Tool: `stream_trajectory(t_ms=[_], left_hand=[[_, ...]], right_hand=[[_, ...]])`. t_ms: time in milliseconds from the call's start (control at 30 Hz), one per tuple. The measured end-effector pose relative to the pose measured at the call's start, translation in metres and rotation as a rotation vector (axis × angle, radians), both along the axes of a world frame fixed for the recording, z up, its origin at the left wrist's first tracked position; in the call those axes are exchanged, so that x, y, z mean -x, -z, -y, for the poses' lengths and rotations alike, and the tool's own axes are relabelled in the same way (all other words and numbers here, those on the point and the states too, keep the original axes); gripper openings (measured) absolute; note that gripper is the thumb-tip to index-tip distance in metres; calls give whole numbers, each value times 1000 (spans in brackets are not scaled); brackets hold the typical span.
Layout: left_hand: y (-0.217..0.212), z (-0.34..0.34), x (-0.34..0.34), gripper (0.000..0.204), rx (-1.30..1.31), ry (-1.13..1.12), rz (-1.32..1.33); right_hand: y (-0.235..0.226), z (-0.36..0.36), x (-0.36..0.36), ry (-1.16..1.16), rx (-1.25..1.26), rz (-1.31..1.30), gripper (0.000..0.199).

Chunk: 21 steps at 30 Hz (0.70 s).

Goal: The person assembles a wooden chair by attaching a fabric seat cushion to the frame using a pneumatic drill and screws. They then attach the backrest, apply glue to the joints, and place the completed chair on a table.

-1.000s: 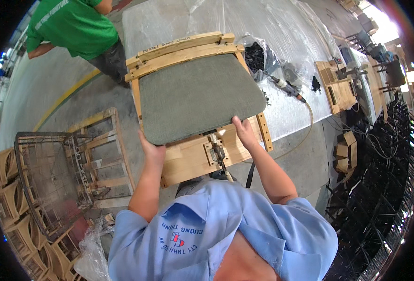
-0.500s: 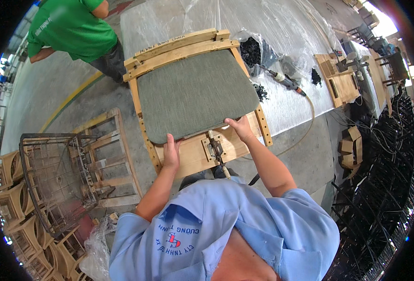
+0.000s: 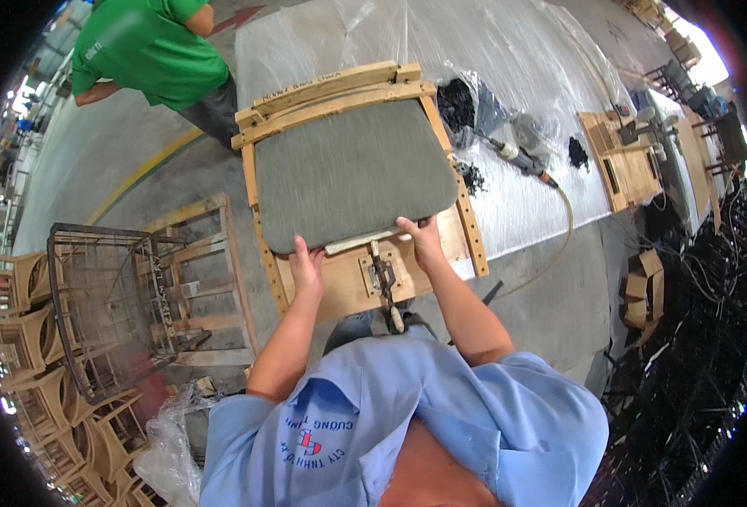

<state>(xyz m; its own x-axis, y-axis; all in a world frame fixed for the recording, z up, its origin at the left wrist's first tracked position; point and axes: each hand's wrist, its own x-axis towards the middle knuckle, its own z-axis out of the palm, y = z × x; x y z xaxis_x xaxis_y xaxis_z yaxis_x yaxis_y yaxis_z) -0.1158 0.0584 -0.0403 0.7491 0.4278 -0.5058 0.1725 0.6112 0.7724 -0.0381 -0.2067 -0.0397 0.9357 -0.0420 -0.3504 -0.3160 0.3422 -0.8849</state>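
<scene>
A grey-green fabric seat pad (image 3: 352,173) with rounded corners lies in a wooden jig (image 3: 339,95). My left hand (image 3: 307,269) holds the pad's near edge toward the left corner, thumb up along the edge and fingers partly hidden beneath. Farther right, my right hand (image 3: 424,239) grips the same edge with its thumb near the top and its other fingers mostly hidden. Between the hands, a pale strip (image 3: 361,241) shows under the pad's edge. A metal toggle clamp (image 3: 382,279) is mounted on the jig's near board, close in front of the pad.
Plastic sheeting covers the table (image 3: 525,211), where a power driver (image 3: 521,160) with a hose lies beside bags of black screws (image 3: 456,106). A wire basket (image 3: 103,313) and stacked wooden chair frames (image 3: 43,380) stand left. A person in green (image 3: 149,51) is at far left.
The pad's near edge has shifted slightly away from me within the jig, and the pale strip beneath it now shows. Both hands keep hold of the edge. The whole view has shifted slightly.
</scene>
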Motion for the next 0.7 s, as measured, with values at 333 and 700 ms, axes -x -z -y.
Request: stream_trajectory(t_ms=[333, 700], left_hand=[[-29, -56, -18, 78, -780, -375, -82], [14, -69, -80, 60, -1276, -127, -161]], right_hand=[[9, 18, -51, 555, 524, 447, 57], [18, 30, -84, 188, 1192, 600, 45]])
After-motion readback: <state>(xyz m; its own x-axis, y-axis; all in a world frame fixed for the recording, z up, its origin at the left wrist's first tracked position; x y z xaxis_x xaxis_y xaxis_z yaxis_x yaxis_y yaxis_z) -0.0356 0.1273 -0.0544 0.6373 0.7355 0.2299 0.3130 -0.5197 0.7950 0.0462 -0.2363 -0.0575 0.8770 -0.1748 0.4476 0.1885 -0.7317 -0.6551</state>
